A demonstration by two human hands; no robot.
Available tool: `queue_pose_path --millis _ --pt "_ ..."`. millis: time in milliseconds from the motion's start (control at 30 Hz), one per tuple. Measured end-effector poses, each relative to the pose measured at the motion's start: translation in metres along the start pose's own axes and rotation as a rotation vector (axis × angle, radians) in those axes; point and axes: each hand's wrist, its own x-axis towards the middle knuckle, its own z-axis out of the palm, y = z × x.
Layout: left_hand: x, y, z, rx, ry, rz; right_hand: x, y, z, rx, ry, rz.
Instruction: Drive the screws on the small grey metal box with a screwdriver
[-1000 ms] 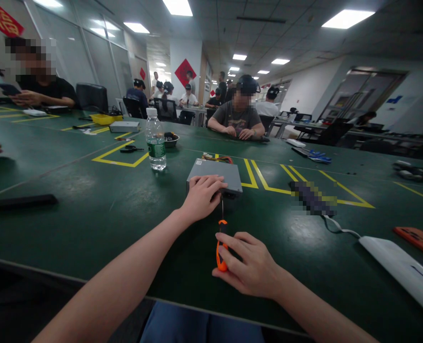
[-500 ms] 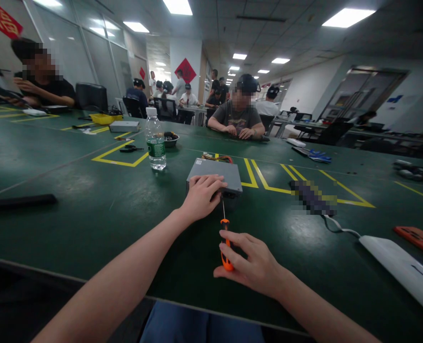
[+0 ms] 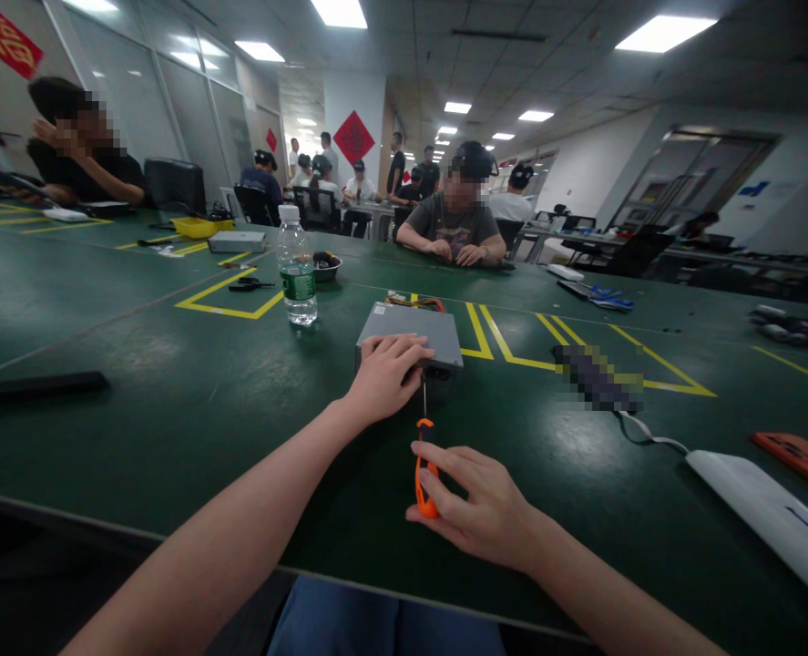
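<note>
A grey metal computer power supply [image 3: 414, 330] lies on the green table, its bundle of coloured wires [image 3: 417, 303] at the far side. My left hand [image 3: 391, 372] rests over its top and near edge, fingers laid across the metal. In my right hand [image 3: 475, 497] is an orange and black screwdriver [image 3: 424, 499], held by the handle between thumb and fingers. Its thin shaft points away from me at the near face of the power supply. Where the tip meets that face is hard to make out beside my left hand.
A water bottle [image 3: 297, 273] stands left of the power supply, with a small bowl [image 3: 325, 266] behind it. On the right lie a blurred-out dark object [image 3: 596, 378], a white power bank-like block [image 3: 762, 510] with a cable and an orange phone [image 3: 800, 460]. A person [image 3: 453, 214] sits opposite.
The screwdriver handle has turned and shifted slightly left in my right hand, whose fingers have moved with it. My left hand and the power supply stay put.
</note>
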Motion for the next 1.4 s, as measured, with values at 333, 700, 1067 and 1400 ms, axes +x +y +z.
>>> queue_pose_path --millis 333,700,1067,1400 --pt "0.0002 0.0010 -0.0013 0.001 0.003 -0.005 0.0051 -0.0012 -0.0056 -0.005 -0.098 -0.012" --pt "-0.0002 0.0007 0.0003 -0.008 0.009 -0.012 0.0016 0.0000 -0.0026 0.058 -0.123 0.007" --pt "0.0005 0.0020 -0.0018 0.000 0.000 -0.013 -0.0021 0.0014 0.0019 0.073 -0.019 0.004" --pt "0.0005 0.0016 -0.0010 0.002 -0.004 -0.014 -0.0003 -0.0009 -0.0027 0.009 -0.029 -0.007"
